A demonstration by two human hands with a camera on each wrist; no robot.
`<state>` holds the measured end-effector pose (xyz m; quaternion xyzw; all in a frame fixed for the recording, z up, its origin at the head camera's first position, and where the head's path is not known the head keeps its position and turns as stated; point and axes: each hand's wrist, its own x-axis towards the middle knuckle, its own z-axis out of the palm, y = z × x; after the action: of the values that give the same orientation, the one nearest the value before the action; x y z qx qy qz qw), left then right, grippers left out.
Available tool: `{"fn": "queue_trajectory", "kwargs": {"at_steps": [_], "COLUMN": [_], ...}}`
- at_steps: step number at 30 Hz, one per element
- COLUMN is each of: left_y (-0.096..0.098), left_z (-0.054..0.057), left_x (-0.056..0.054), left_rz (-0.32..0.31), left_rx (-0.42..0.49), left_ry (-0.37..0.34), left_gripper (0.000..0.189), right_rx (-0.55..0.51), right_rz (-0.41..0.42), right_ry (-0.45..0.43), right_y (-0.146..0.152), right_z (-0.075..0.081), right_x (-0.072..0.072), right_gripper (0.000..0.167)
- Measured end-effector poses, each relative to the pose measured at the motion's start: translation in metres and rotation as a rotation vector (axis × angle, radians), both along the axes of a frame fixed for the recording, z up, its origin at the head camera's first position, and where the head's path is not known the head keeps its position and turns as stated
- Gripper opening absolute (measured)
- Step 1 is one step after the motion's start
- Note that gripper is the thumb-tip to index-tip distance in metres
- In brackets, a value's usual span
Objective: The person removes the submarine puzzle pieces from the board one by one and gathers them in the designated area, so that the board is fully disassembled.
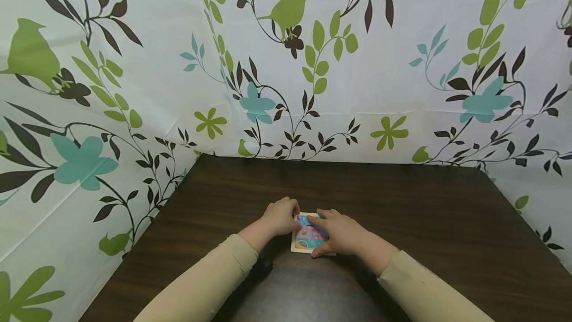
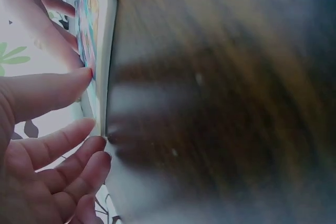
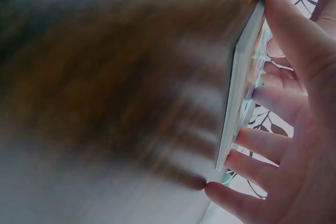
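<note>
A small flat picture board (image 1: pixel 307 243) with a pale border and pink, blue and teal print lies on the dark table. Its light, thick edge shows side-on in both wrist views. At its far left corner, my left hand (image 1: pixel 278 217) holds it, the thumb on the printed face and bent fingertips right at the edge. My right hand (image 1: pixel 343 233) rests over its right side with spread, fairly straight fingers. The right thumb (image 3: pixel 281 9) sits at the near edge, while the other fingertips reach over the face and far edge. Part of the print is hidden under the right hand.
The dark wood-grain table (image 1: pixel 214 188) extends around both hands. A white curtain (image 1: pixel 393 83) printed with birds, leaves and flowers hangs behind the table and along its left side. Beige sleeves (image 1: pixel 210 277) cover both forearms.
</note>
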<state>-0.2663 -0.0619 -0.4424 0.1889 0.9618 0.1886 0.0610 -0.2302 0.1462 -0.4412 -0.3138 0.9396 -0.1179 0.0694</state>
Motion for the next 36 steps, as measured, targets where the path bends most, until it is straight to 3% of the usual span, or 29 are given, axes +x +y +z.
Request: {"fn": "queue_trajectory", "kwargs": {"at_steps": [9,14,20,27,31,36], "left_y": [0.004,0.005,0.005,0.007,0.006,0.003], "left_z": [0.008,0.009,0.009,0.008,0.011,0.014], "left_x": [0.004,0.0,0.0,0.004,0.005,0.005], "left_rz": [-0.052,-0.078,-0.096,-0.04,-0.03,-0.037], "left_rx": [-0.119,-0.145,-0.109,-0.165,-0.14,-0.037], "left_ry": [0.09,0.059,0.003,0.057,0.031,-0.041], "left_gripper": [0.023,0.026,0.025,0.026,0.02,0.017], "right_rx": [0.011,0.021,0.021,0.028,0.03,0.032], "right_rz": [-0.003,-0.005,-0.003,-0.012,-0.015,-0.015], "right_ry": [-0.007,0.001,0.001,0.008,0.006,0.0], "right_y": [-0.002,-0.004,-0.005,-0.006,-0.006,-0.004], "right_z": [0.003,0.003,0.006,0.006,0.005,0.004], "right_x": [0.002,0.001,0.002,0.002,0.001,0.001], "right_gripper": [0.093,0.093,0.093,0.092,0.093,0.093]}}
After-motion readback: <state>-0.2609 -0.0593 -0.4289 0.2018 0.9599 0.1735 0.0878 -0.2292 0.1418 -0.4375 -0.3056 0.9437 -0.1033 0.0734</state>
